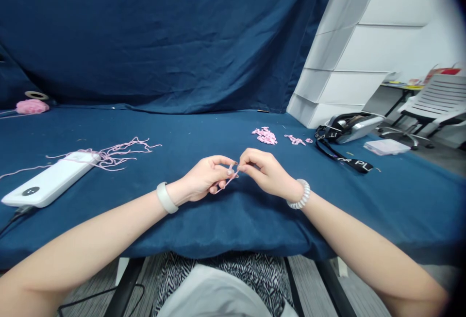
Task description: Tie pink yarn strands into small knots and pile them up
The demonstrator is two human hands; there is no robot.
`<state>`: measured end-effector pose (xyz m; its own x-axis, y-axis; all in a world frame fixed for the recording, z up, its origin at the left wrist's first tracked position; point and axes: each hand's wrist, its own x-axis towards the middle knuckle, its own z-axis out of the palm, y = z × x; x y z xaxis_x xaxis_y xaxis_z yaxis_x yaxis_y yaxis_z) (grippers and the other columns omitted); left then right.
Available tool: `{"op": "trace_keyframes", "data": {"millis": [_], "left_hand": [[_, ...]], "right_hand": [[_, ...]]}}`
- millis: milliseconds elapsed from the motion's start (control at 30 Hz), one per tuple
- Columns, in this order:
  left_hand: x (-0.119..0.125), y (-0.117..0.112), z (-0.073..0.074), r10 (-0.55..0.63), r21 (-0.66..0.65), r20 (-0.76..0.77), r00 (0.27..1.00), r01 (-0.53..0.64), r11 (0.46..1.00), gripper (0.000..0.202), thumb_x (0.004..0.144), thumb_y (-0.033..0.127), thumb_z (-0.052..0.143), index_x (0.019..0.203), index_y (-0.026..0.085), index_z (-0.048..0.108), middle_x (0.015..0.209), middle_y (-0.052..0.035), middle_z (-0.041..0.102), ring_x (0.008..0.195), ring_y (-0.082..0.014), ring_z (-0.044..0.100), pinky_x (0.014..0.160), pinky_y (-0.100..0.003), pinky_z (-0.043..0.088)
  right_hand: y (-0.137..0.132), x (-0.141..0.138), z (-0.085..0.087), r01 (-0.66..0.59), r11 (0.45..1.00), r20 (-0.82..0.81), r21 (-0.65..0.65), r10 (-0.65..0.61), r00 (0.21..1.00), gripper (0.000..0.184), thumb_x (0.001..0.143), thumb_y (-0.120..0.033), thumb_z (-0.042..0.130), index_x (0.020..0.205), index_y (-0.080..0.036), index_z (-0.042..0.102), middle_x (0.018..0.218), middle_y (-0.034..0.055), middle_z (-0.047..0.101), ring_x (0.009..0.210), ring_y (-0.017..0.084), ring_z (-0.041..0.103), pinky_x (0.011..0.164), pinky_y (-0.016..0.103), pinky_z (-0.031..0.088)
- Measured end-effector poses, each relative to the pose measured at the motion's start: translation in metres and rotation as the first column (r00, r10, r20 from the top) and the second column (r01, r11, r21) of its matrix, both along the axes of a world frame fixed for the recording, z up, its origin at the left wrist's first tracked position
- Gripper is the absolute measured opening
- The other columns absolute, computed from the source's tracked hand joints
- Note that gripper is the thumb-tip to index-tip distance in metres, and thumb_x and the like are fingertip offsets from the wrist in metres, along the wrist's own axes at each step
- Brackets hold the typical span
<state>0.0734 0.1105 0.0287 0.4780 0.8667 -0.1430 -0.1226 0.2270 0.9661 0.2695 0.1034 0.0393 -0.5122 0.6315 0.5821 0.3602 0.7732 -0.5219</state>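
Observation:
My left hand (207, 178) and my right hand (265, 171) meet above the dark blue cloth (233, 225). Their fingertips pinch a short piece of pink yarn (226, 182), whose end hangs below my left fingers. The fingers hide most of that piece. Farther left, loose pink yarn strands (109, 154) trail over a flat white device (51, 178). Small pink yarn pieces lie in a heap (264, 135) beyond my right hand, and a few more (294, 139) lie beside it. A white band (166, 198) circles my left wrist, and a white coil bracelet (298, 194) circles my right.
A pink yarn ball (32, 107) and a tape roll (36, 95) sit at the far left. To the right lie a black lanyard (344, 152), a silver-and-black case (349, 127) and a small white box (386, 146). A white chair (433, 98) stands beyond the table.

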Motion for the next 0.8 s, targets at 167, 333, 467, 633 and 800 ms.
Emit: {"op": "trace_keyframes", "data": {"millis": [167, 333, 467, 633, 800], "left_hand": [[0.0002, -0.0017, -0.0002, -0.026, 0.059, -0.068, 0.997, 0.03, 0.998, 0.041, 0.063, 0.026, 0.084, 0.094, 0.013, 0.059, 0.07, -0.0045, 0.07, 0.038, -0.0062, 0.052, 0.029, -0.013, 0.031], [-0.0008, -0.0044, 0.0021, -0.06, 0.149, -0.112, 0.992, 0.077, 0.986, 0.043, 0.069, 0.036, 0.081, 0.089, 0.018, 0.047, 0.055, 0.0005, 0.065, 0.034, -0.0081, 0.05, 0.028, -0.012, 0.028], [-0.002, -0.0067, 0.0043, -0.116, 0.211, -0.112, 0.987, 0.138, 0.968, 0.04, 0.075, 0.031, 0.075, 0.092, 0.02, 0.04, 0.056, 0.0027, 0.066, 0.033, -0.0076, 0.05, 0.028, -0.011, 0.028], [-0.0036, -0.0077, 0.0044, -0.172, 0.225, -0.085, 0.982, 0.187, 0.956, 0.041, 0.076, 0.025, 0.072, 0.094, 0.021, 0.036, 0.069, 0.0021, 0.071, 0.035, -0.007, 0.053, 0.028, -0.011, 0.03], [-0.0053, -0.0084, 0.0052, -0.147, 0.283, -0.088, 0.985, 0.166, 0.945, 0.04, 0.078, 0.028, 0.071, 0.094, 0.021, 0.035, 0.07, 0.0012, 0.072, 0.035, -0.0069, 0.053, 0.029, -0.012, 0.031]], "right_hand": [[-0.0009, -0.0042, -0.0036, -0.001, 0.999, -0.061, -0.038, -0.001, 0.998, 0.017, 0.091, -0.023, 0.058, 0.076, -0.019, 0.063, 0.077, 0.0042, 0.064, 0.071, 0.014, 0.059, 0.068, 0.029, 0.047], [-0.0024, -0.0048, -0.0056, 0.011, 0.999, -0.079, -0.045, -0.014, 0.997, 0.016, 0.09, -0.024, 0.061, 0.075, -0.018, 0.065, 0.076, 0.0043, 0.065, 0.07, 0.014, 0.059, 0.067, 0.029, 0.046], [-0.0046, -0.0067, -0.0071, -0.003, 0.999, -0.102, -0.034, 0.0, 0.995, 0.017, 0.09, -0.025, 0.061, 0.075, -0.019, 0.066, 0.076, 0.0044, 0.065, 0.071, 0.015, 0.059, 0.068, 0.03, 0.047], [-0.0081, -0.0103, -0.0073, -0.023, 0.997, -0.168, -0.08, 0.009, 0.986, 0.017, 0.087, -0.026, 0.064, 0.072, -0.02, 0.067, 0.074, 0.004, 0.065, 0.07, 0.015, 0.059, 0.069, 0.031, 0.047], [-0.0068, -0.0073, -0.0037, -0.156, 0.874, -0.307, -0.46, 0.009, 0.952, 0.02, 0.083, -0.037, 0.068, 0.084, -0.018, 0.07, 0.078, 0.0042, 0.067, 0.068, 0.013, 0.059, 0.067, 0.029, 0.049]]}}
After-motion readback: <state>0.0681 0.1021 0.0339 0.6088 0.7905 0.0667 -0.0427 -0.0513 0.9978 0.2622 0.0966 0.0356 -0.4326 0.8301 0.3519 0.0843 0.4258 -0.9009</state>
